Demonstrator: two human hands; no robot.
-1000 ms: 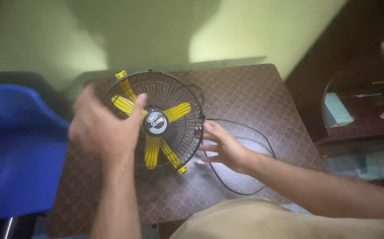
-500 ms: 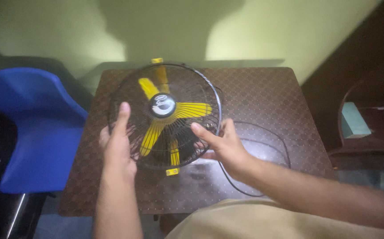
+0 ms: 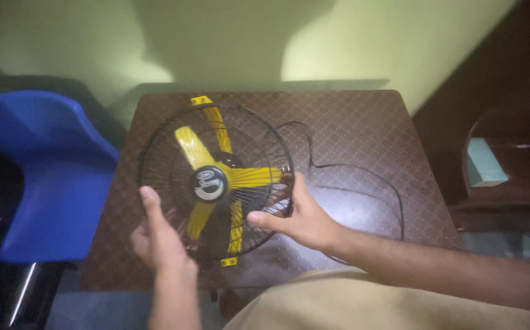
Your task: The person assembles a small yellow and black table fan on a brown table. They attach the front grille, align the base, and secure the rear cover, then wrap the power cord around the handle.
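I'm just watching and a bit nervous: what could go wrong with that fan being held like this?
The fan lies tilted near the table front edge, gripped only at its rim by the left hand and right hand; it might slip off. Fingertips rest on the wire guard, close to the blades. The cord loops loose and could snag.

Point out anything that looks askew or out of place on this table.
The fan is tipped back, grille facing up, held between the left hand and right hand rather than standing. Its black cord sprawls in loose loops across the brown table. No damage shows.
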